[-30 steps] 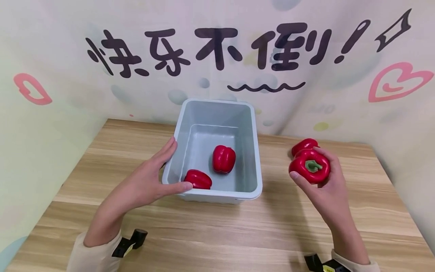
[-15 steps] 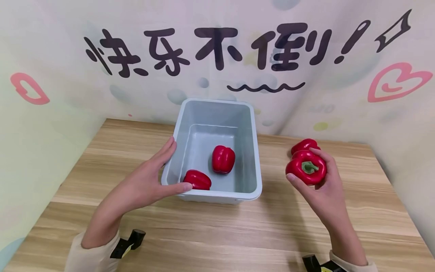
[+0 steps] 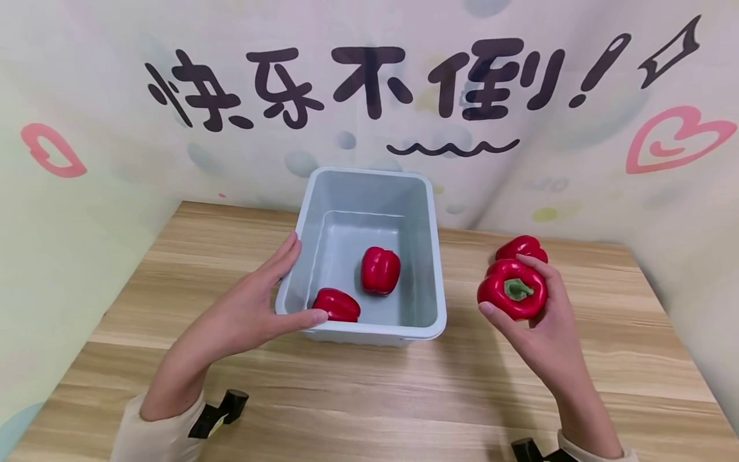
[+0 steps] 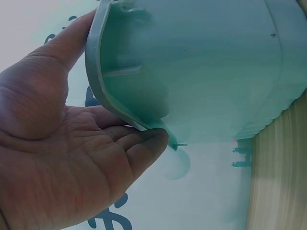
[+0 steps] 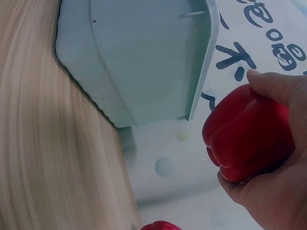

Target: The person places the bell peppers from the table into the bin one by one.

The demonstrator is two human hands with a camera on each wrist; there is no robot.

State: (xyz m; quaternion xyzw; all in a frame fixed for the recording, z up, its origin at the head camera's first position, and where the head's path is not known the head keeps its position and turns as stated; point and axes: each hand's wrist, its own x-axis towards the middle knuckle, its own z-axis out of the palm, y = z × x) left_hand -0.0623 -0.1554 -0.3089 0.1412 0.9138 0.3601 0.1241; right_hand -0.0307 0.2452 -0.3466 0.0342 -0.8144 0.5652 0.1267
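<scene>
My left hand [image 3: 254,308] holds the near left corner of a grey-blue plastic bin [image 3: 437,269], its thumb on the front rim and its fingers along the left rim. The left wrist view shows those fingers against the rim of the bin [image 4: 201,72] from outside. Inside the bin, one red bell pepper [image 3: 380,270] lies on the floor and another red bell pepper [image 3: 337,305] sits by the front wall. To the right, my right hand [image 3: 545,327] grips a bell pepper [image 3: 496,295], green stem toward the head camera; its smooth red side [image 5: 249,134] fills the grasp.
Behind the right hand, another red bell pepper [image 3: 521,248] lies on the wooden table [image 3: 358,404], partly hidden by the held one. A printed cloth backdrop [image 3: 369,83] hangs along the table's back edge, close behind the bin.
My right hand has shifted slightly left toward the bin with the bell pepper, uncovering more of the pepper behind it. The left hand and the bin stay in place.
</scene>
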